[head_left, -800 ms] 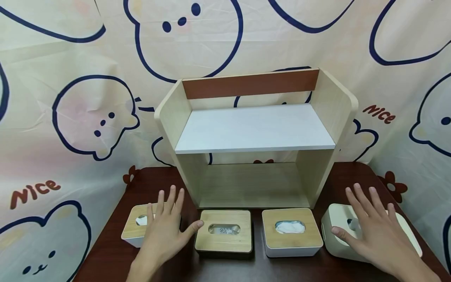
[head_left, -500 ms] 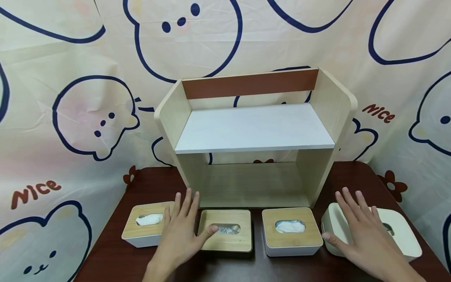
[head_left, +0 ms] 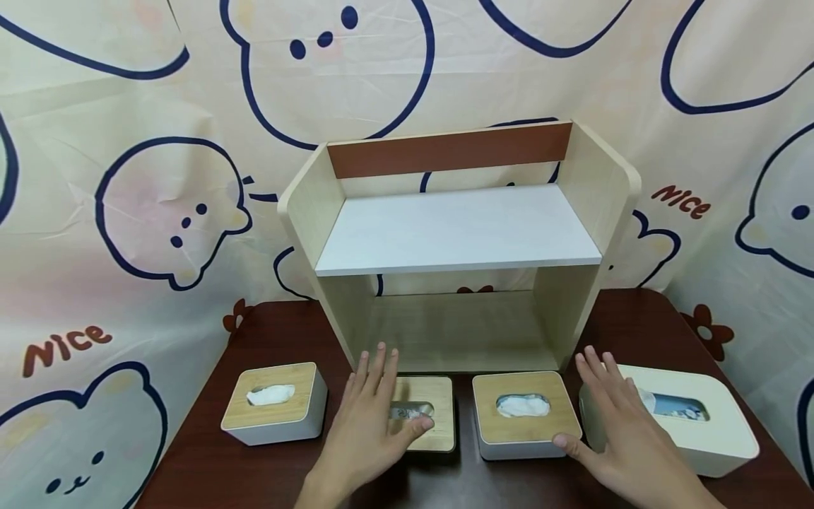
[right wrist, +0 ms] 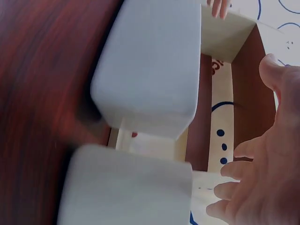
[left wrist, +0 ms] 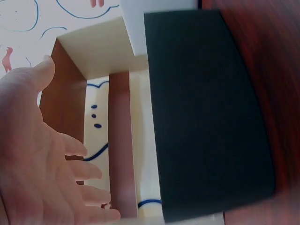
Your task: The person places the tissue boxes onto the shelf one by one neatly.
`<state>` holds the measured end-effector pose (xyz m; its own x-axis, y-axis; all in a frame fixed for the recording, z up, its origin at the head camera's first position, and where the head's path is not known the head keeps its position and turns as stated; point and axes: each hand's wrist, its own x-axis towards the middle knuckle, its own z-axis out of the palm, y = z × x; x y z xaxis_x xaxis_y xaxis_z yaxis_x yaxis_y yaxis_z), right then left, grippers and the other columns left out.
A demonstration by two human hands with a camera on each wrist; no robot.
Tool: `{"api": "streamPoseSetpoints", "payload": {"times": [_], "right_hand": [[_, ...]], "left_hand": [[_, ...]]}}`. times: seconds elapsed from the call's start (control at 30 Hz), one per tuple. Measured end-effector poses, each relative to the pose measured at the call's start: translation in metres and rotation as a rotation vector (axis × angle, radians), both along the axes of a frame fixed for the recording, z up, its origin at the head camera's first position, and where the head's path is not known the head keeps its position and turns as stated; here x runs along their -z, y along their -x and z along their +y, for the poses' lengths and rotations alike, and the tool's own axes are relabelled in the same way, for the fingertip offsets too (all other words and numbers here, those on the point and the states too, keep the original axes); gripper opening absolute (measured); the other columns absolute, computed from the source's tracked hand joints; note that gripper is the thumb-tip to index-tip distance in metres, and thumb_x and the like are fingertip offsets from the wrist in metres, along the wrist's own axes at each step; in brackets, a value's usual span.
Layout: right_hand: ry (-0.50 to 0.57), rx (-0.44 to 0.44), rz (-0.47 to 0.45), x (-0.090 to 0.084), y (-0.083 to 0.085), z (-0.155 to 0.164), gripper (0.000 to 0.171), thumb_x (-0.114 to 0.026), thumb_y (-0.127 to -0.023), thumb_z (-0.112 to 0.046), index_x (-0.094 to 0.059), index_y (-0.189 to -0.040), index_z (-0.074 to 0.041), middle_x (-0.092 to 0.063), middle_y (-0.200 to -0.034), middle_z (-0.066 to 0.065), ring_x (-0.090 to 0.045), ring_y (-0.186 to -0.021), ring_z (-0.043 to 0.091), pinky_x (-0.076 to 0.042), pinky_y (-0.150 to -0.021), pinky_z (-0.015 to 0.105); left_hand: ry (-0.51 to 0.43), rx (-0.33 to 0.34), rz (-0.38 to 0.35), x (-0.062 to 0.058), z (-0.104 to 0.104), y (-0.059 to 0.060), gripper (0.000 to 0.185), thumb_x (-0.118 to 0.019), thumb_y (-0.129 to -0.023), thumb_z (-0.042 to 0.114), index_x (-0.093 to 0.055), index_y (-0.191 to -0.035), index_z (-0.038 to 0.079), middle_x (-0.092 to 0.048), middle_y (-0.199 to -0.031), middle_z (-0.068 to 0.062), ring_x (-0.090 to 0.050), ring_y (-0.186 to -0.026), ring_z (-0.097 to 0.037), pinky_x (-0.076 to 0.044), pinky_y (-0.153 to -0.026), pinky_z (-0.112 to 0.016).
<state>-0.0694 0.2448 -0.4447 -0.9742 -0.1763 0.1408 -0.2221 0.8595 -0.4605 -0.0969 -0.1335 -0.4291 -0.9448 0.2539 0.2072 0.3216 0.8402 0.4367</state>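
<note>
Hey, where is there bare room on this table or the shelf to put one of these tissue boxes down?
The white top board of the shelf is bare, and so is its lower bay. On the table, bare wood lies left and right of the shelf. The front row is crowded: four tissue boxes side by side, with the left hand and right hand over them.

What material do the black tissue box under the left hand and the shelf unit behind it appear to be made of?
Black tissue box: light, matte lid with wood grain, probably bamboo or wood; dark, smooth base, likely plastic. Shelf unit: pale wood-grain side panels, smooth white board, brown back rail; probably laminated board.
</note>
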Motion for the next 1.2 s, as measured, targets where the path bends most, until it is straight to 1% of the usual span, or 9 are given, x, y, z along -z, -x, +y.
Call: {"api": "streamPoseSetpoints", "payload": {"times": [0.13,0.2,0.3,0.37,0.43,0.6,0.77,1.03,1.2], "right_hand": [[0.042,-0.014,0.014,0.000,-0.003,-0.009,0.113,-0.077,-0.095,-0.058,-0.006,-0.175,-0.023,-0.004,-0.183,0.008,0.005,-0.170,0.032,0.019,-0.133,0.035],[0.060,-0.019,0.013,0.000,-0.004,-0.013,0.113,-0.077,-0.095,-0.057,-0.005,-0.175,-0.026,-0.006,-0.183,0.008,0.004,-0.170,0.031,0.015,-0.135,0.036],[0.088,-0.026,0.011,-0.002,-0.005,-0.018,0.114,-0.080,-0.093,-0.056,-0.006,-0.175,-0.029,-0.012,-0.183,0.010,-0.002,-0.170,0.034,-0.008,-0.136,0.063],[0.094,-0.020,-0.018,-0.002,-0.006,-0.021,0.115,-0.080,-0.092,-0.059,-0.005,-0.175,-0.031,-0.012,-0.183,0.010,-0.005,-0.170,0.037,-0.025,-0.124,0.078],[0.094,-0.012,-0.049,-0.002,-0.006,-0.024,0.115,-0.079,-0.092,-0.061,-0.006,-0.175,-0.030,-0.012,-0.182,0.010,-0.009,-0.168,0.042,-0.034,-0.111,0.084],[0.112,0.012,-0.127,0.002,-0.006,-0.030,0.113,-0.075,-0.094,-0.065,-0.007,-0.175,-0.025,-0.011,-0.182,0.013,-0.015,-0.164,0.051,-0.031,-0.112,0.086],[0.127,0.033,-0.113,0.009,-0.009,-0.032,0.112,-0.075,-0.096,-0.059,-0.009,-0.175,-0.017,-0.016,-0.180,0.020,-0.024,-0.160,0.056,-0.036,-0.111,0.083],[0.145,0.058,-0.027,0.022,-0.015,-0.032,0.108,-0.078,-0.097,-0.050,-0.013,-0.174,-0.012,-0.024,-0.176,0.026,-0.036,-0.154,0.055,-0.047,-0.106,0.075],[0.174,0.055,0.020,0.030,-0.017,-0.032,0.106,-0.081,-0.096,-0.043,-0.018,-0.172,-0.005,-0.028,-0.172,0.033,-0.042,-0.149,0.058,-0.048,-0.104,0.072]], "left_hand": [[-0.016,0.033,-0.016,0.002,0.012,-0.001,0.111,-0.072,-0.093,0.068,-0.019,-0.173,0.013,-0.013,-0.181,-0.012,-0.013,-0.167,-0.043,-0.025,-0.130,-0.068],[-0.017,0.046,-0.028,0.003,0.018,-0.002,0.111,-0.069,-0.094,0.071,-0.017,-0.174,0.014,-0.011,-0.182,-0.010,-0.013,-0.167,-0.041,-0.026,-0.131,-0.066],[-0.039,0.069,-0.056,0.005,0.026,-0.004,0.112,-0.063,-0.094,0.077,-0.013,-0.174,0.018,-0.008,-0.182,-0.005,-0.011,-0.168,-0.037,-0.030,-0.130,-0.063],[-0.059,0.086,-0.069,0.006,0.031,-0.006,0.111,-0.059,-0.094,0.080,-0.011,-0.175,0.020,-0.008,-0.183,-0.005,-0.012,-0.168,-0.036,-0.036,-0.126,-0.066],[-0.094,0.108,-0.086,0.007,0.037,-0.007,0.111,-0.060,-0.095,0.079,-0.009,-0.175,0.021,-0.009,-0.183,-0.006,-0.013,-0.168,-0.036,-0.040,-0.121,-0.069],[-0.150,0.155,-0.102,0.010,0.050,-0.009,0.111,-0.067,-0.096,0.070,-0.006,-0.175,0.022,-0.012,-0.182,-0.010,-0.025,-0.165,-0.037,-0.049,-0.114,-0.067],[-0.201,0.195,-0.123,0.016,0.059,-0.011,0.109,-0.066,-0.098,0.067,-0.006,-0.175,0.019,-0.012,-0.182,-0.014,-0.038,-0.159,-0.037,-0.051,-0.114,-0.060],[-0.306,0.262,-0.196,0.023,0.072,-0.015,0.102,-0.063,-0.104,0.060,0.001,-0.174,0.021,-0.014,-0.181,-0.014,-0.032,-0.163,-0.034,-0.043,-0.122,-0.059],[-0.339,0.280,-0.209,0.029,0.082,-0.018,0.097,-0.060,-0.108,0.053,-0.004,-0.174,0.012,-0.016,-0.180,-0.017,-0.032,-0.162,-0.038,-0.042,-0.123,-0.060]]}}
